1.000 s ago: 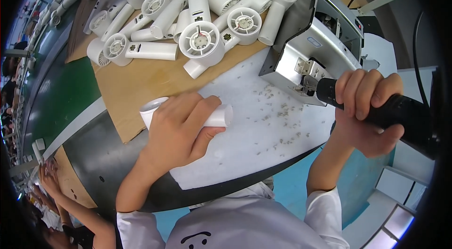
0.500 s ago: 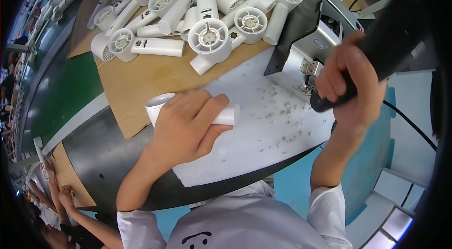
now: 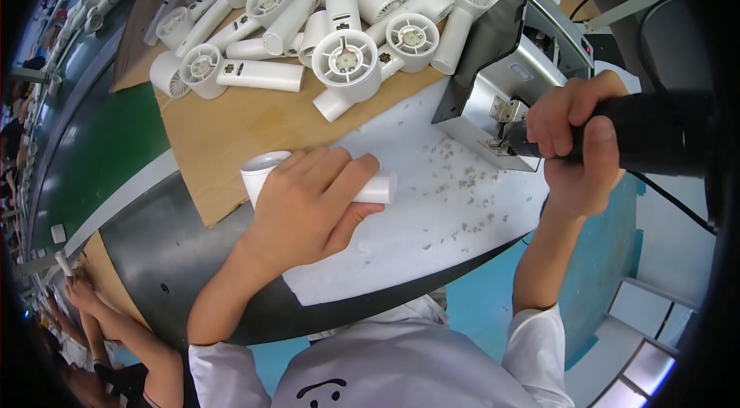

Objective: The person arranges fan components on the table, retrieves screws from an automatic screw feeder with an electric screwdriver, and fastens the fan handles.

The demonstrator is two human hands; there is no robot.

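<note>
A white handheld-fan housing [image 3: 378,187] lies on the white sheet [image 3: 401,254], with my left hand [image 3: 304,204] wrapped over its middle. Its round head sticks out on the left and its handle end on the right. My right hand [image 3: 582,130] grips a black power screwdriver [image 3: 655,130], which appears nearly level, its front end at the metal outlet of a silver screw feeder [image 3: 512,72]. Whether the bit touches a screw there is too small to make out. Many tiny screw-like bits [image 3: 466,188] are scattered between my hands.
A pile of white fan housings [image 3: 347,65] covers the brown cardboard [image 3: 200,153] at the back. Behind my right hand hangs a black cable [image 3: 671,200]. On the left run a green conveyor belt [image 3: 123,138] and, lower down, another person's arms [image 3: 127,319].
My right hand has turned the screwdriver from a steep slant to nearly level, bringing its front end against the feeder's outlet. My left hand keeps its hold. The other person's arms have shifted.
</note>
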